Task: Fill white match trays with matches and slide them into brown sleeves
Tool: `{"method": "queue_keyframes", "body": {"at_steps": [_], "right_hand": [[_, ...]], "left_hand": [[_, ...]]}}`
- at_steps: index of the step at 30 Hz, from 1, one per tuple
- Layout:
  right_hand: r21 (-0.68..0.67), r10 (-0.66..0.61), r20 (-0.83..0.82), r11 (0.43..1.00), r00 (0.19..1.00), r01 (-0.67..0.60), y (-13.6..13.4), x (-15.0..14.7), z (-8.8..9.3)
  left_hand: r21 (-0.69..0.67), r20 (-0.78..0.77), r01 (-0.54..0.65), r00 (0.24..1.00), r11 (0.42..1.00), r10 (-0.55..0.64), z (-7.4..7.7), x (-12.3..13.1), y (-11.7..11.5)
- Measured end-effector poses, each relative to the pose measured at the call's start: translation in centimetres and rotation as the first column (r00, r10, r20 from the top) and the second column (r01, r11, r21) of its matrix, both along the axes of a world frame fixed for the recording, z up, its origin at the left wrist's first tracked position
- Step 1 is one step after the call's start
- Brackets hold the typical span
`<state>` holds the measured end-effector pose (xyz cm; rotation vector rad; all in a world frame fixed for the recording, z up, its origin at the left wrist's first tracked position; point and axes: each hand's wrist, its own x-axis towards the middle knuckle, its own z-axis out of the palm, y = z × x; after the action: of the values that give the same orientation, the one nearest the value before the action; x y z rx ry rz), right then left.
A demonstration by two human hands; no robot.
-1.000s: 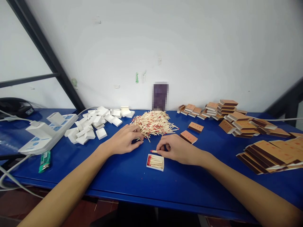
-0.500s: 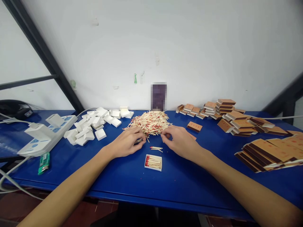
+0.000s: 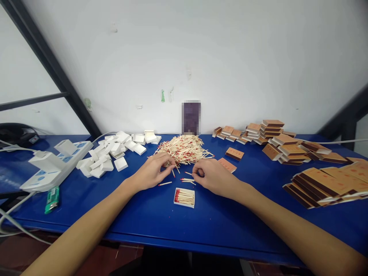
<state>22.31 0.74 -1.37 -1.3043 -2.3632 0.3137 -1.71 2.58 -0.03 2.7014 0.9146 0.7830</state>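
Note:
A heap of red-tipped matches (image 3: 185,148) lies against the back of the blue table. At its left front edge my left hand (image 3: 156,168) has thumb and forefinger pinched together on a match (image 3: 176,168). My right hand (image 3: 211,174) is closed at the heap's right front, its fingertips on the end of a match (image 3: 188,173). Just below, a few loose matches (image 3: 187,180) lie side by side, and another single match (image 3: 165,183) rests under my left hand. Nearest me, a white matchbox tray (image 3: 184,205) holds a layer of matches, heads to the left.
White empty trays (image 3: 109,151) are piled at the left, near a power strip (image 3: 43,178) and a green lighter (image 3: 52,200). Brown matchbox sleeves (image 3: 290,149) are stacked along the right, one sleeve (image 3: 234,154) lying apart. A flat orange piece (image 3: 227,165) is beside my right hand.
My right hand has come down and left, bringing a match to the small row. Loose matches now show beneath my left hand, which has shifted slightly.

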Motion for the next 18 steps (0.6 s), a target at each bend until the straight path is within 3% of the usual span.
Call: {"method": "queue_keyframes", "body": {"at_steps": [4, 11, 18], "right_hand": [[-0.052, -0.001, -0.045, 0.999, 0.999, -0.001, -0.3, -0.2, 0.8], [-0.038, -0.056, -0.296, 0.998, 0.953, 0.047, -0.6, -0.9, 1.0], [0.087, 0.01, -0.206, 0.996, 0.979, 0.008, 0.0, -1.4, -0.3]], "left_hand": [[-0.04, 0.04, -0.013, 0.999, 0.999, 0.014, 0.0, 0.2, 0.0], [-0.132, 0.163, -0.048, 0.984, 0.99, 0.069, 0.1, 1.0, -0.3], [-0.208, 0.266, -0.084, 0.954, 0.975, 0.139, -0.1, 1.4, -0.2]]}}
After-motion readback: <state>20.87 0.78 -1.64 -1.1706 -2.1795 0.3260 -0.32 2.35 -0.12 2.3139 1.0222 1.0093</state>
